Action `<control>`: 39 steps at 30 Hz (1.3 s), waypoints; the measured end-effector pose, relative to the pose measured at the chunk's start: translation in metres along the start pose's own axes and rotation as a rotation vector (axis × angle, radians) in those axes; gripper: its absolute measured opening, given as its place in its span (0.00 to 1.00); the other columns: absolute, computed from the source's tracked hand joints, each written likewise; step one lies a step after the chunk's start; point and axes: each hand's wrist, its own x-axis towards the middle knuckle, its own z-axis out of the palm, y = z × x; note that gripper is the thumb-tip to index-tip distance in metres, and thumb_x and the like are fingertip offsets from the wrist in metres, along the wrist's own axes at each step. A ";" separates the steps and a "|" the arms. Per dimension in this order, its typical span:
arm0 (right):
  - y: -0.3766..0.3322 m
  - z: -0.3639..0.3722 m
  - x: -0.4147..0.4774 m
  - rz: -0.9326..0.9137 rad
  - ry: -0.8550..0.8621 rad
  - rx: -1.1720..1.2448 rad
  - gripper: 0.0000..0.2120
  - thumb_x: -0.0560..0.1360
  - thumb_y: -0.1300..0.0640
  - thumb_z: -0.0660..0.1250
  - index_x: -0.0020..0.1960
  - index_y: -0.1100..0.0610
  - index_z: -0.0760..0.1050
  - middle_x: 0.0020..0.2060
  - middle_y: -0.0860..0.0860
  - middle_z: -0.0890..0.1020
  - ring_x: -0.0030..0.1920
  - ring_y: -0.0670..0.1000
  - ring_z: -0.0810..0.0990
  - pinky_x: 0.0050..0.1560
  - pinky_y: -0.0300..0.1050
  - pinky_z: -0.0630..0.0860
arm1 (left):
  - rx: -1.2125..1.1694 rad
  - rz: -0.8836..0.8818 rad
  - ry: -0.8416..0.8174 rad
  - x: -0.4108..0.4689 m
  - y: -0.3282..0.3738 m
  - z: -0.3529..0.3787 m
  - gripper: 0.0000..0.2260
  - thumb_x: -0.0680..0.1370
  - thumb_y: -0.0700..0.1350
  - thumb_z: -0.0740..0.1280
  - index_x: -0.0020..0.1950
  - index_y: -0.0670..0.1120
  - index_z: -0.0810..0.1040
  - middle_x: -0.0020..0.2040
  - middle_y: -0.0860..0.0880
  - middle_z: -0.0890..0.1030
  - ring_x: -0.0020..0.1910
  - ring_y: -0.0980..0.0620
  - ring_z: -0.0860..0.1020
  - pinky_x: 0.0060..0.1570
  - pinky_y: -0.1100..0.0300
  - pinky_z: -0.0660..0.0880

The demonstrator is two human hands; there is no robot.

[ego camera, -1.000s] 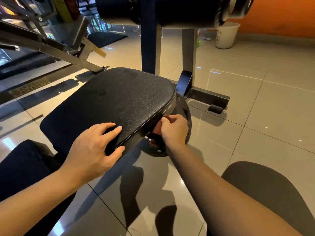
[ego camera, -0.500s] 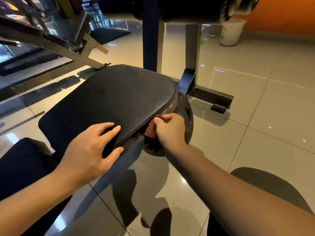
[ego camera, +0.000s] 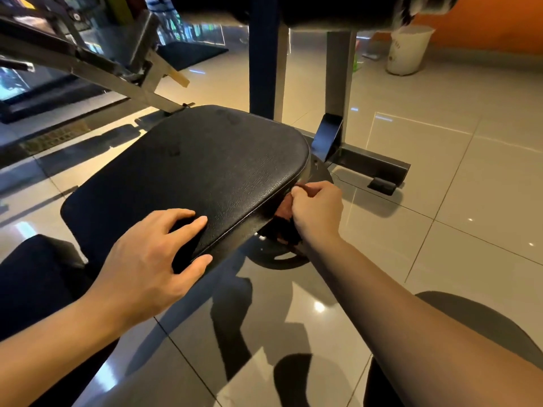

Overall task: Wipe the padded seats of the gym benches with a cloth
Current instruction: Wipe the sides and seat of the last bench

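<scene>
Tiled floor [ego camera: 458, 218] under one padded seat [ego camera: 205, 168]; left hand [ego camera: 150, 259] spread flat, right hand [ego camera: 318, 210] pinching one cloth [ego camera: 282, 213].

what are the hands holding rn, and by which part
The right hand grips a bunched reddish cloth by its top, against the side edge of the seat pad. The left hand holds nothing, resting on the pad.

The black, grain-textured vinyl padded seat [ego camera: 205, 171] fills the middle of the frame. It is a broad slab with rounded corners and a piped edge. The crumpled reddish-brown cloth [ego camera: 283, 211] is bunched against the seat's right side edge, just right of centre, pinched in the right hand [ego camera: 318, 210].
</scene>
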 end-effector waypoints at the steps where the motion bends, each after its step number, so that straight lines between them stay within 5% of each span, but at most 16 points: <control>1: 0.002 0.000 -0.002 -0.030 -0.034 -0.012 0.06 0.79 0.56 0.69 0.55 0.54 0.80 0.48 0.48 0.81 0.48 0.47 0.79 0.50 0.41 0.78 | -0.001 0.000 -0.001 -0.001 0.000 0.000 0.31 0.76 0.65 0.60 0.73 0.48 0.76 0.66 0.49 0.77 0.64 0.48 0.76 0.56 0.50 0.78; 8: -0.003 -0.001 0.006 -0.043 0.026 -0.028 0.05 0.77 0.54 0.69 0.51 0.53 0.80 0.45 0.50 0.83 0.48 0.50 0.82 0.54 0.49 0.80 | 0.012 0.014 0.003 0.001 -0.002 0.003 0.30 0.77 0.64 0.61 0.74 0.49 0.76 0.66 0.48 0.77 0.64 0.48 0.75 0.58 0.50 0.77; 12: -0.001 -0.004 0.004 -0.113 -0.024 -0.081 0.03 0.78 0.57 0.69 0.51 0.54 0.80 0.44 0.48 0.81 0.45 0.45 0.79 0.47 0.39 0.75 | 0.006 0.019 0.024 0.002 -0.002 0.003 0.30 0.76 0.64 0.62 0.73 0.48 0.77 0.65 0.48 0.77 0.63 0.48 0.76 0.56 0.49 0.78; 17: -0.005 -0.001 0.012 -0.054 0.018 -0.029 0.06 0.76 0.53 0.67 0.50 0.52 0.80 0.44 0.50 0.83 0.48 0.52 0.82 0.54 0.52 0.80 | 0.016 0.017 0.023 0.005 0.001 0.003 0.30 0.76 0.63 0.62 0.72 0.46 0.77 0.63 0.48 0.77 0.62 0.48 0.76 0.54 0.48 0.78; 20: -0.002 -0.004 0.001 -0.132 -0.062 -0.074 0.03 0.77 0.56 0.69 0.50 0.53 0.80 0.42 0.47 0.82 0.45 0.47 0.81 0.48 0.44 0.78 | 0.005 0.015 0.034 0.004 0.000 0.004 0.30 0.77 0.63 0.62 0.72 0.46 0.77 0.64 0.48 0.77 0.62 0.47 0.75 0.54 0.48 0.78; 23: -0.005 -0.010 0.024 -0.066 0.048 -0.021 0.05 0.78 0.57 0.68 0.53 0.54 0.80 0.45 0.49 0.82 0.45 0.46 0.81 0.39 0.38 0.74 | 0.012 0.014 0.040 0.008 0.001 0.007 0.30 0.77 0.63 0.62 0.72 0.46 0.77 0.63 0.47 0.76 0.62 0.47 0.75 0.55 0.49 0.77; 28: 0.000 0.001 0.009 -0.114 -0.020 -0.039 0.04 0.76 0.55 0.68 0.49 0.52 0.80 0.42 0.48 0.83 0.46 0.50 0.83 0.53 0.51 0.81 | 0.001 0.013 0.034 0.018 0.008 0.005 0.31 0.77 0.65 0.60 0.72 0.47 0.78 0.67 0.48 0.76 0.66 0.48 0.73 0.60 0.48 0.75; 33: -0.005 -0.008 0.030 -0.072 0.048 -0.066 0.05 0.79 0.56 0.66 0.51 0.54 0.81 0.44 0.48 0.82 0.44 0.47 0.82 0.45 0.38 0.80 | -0.053 0.028 0.026 0.052 0.021 0.006 0.33 0.76 0.68 0.58 0.76 0.51 0.73 0.73 0.49 0.72 0.72 0.50 0.69 0.67 0.50 0.69; 36: -0.002 -0.008 0.020 -0.129 0.022 -0.110 0.04 0.78 0.57 0.68 0.51 0.54 0.81 0.45 0.47 0.82 0.48 0.48 0.81 0.54 0.46 0.79 | -0.091 0.016 0.011 0.063 0.029 0.015 0.34 0.76 0.68 0.58 0.77 0.51 0.71 0.75 0.49 0.72 0.74 0.50 0.68 0.69 0.49 0.69; 39: -0.002 -0.011 0.010 -0.197 -0.033 -0.133 0.03 0.78 0.58 0.69 0.50 0.54 0.81 0.42 0.45 0.80 0.44 0.44 0.79 0.47 0.39 0.75 | -0.076 0.012 0.031 0.063 0.029 0.021 0.33 0.77 0.67 0.58 0.77 0.50 0.71 0.74 0.49 0.72 0.73 0.49 0.69 0.69 0.50 0.69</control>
